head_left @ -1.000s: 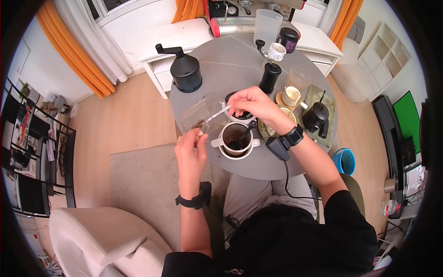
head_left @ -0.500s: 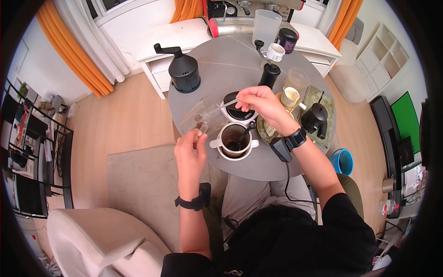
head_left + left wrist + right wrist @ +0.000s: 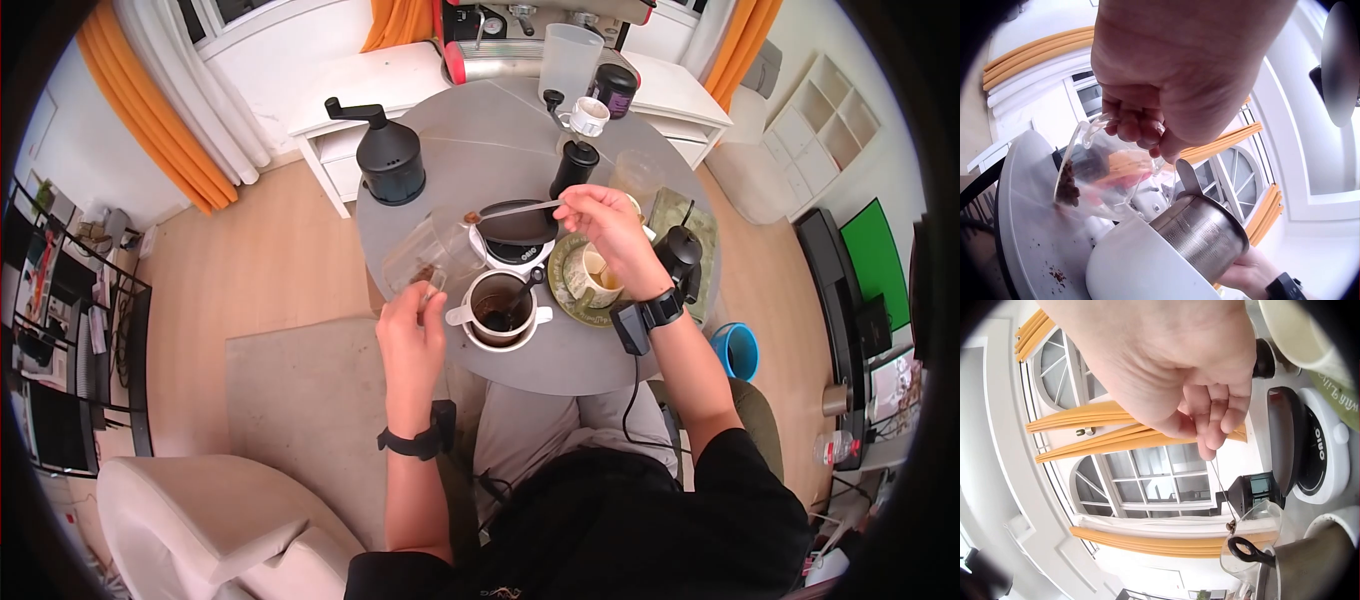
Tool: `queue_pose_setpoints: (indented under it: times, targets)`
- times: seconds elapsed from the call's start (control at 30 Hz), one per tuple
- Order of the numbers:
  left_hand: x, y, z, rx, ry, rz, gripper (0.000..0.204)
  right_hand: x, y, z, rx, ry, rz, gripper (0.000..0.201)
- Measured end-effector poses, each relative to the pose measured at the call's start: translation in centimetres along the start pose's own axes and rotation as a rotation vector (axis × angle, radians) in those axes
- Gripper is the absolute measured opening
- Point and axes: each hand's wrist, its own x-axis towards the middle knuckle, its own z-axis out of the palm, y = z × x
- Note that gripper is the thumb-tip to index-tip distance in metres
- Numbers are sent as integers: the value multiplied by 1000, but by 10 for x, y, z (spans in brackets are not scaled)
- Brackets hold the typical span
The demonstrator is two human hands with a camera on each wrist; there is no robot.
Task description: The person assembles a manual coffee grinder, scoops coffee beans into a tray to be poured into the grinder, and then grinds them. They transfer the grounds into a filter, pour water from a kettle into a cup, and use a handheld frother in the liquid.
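Evidently, the spooning of small brown bits is in hand: a thin spoon (image 3: 520, 208) is carrying a little clump at its tip, beside the mouth of a clear jug (image 3: 400, 262). More brown bits (image 3: 1069, 187) are lying inside the jug, which is tilting above the worktop (image 3: 470, 110). Whether the spoon's tip is sitting just inside the rim or just outside it, I cannot tell.

The left hand (image 3: 412, 330) is curling its fingers around the jug's handle, the thumb closing against them. The right hand (image 3: 610, 228) is pinching the far end of the spoon between thumb and fingertips; neither hand is spreading open. Behind the handle-side of the jug, a dark tray (image 3: 520, 222) is resting on a white scale (image 3: 512, 250), and a metal filter (image 3: 1200, 234) is sitting in a white mug (image 3: 1138, 259) nearby.

The next move, I judge, is calling for a level spoon and a steady jug, since the loose clump is lying exposed to spilling.
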Motion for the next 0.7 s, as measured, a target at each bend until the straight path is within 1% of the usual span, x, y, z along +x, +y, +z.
queue_pose_setpoints:
  times: [0.07,0.23,0.3,0.33,0.4,0.43,0.5,0.63,0.7]
  targets:
    - [0,1,0,18,-3,3,16,-1,1,-12,63,39,-33,15]
    - [0,-1,0,-4,3,-11,16,-7,4,-35,45,107,-52,15]
    - [0,-1,0,-11,8,-10,16,-9,6,-39,-115,156,-64,15]
    - [1,0,0,-19,7,-15,15,-11,6,-39,-116,156,-64,15]
    - [1,-1,-1,-27,6,-20,15,-14,7,-38,-292,129,-132,15]
    - [2,-1,-1,-24,3,-20,15,-15,7,-37,-293,129,-131,15]
    - [2,-1,-1,-20,1,-19,15,-15,8,-33,-335,145,-212,17]
    - [2,0,-2,-19,-2,-11,15,-18,-8,-13,-314,169,-275,19]
    - [2,-1,-2,-15,-5,-12,15,-19,-12,2,-241,97,-334,20]
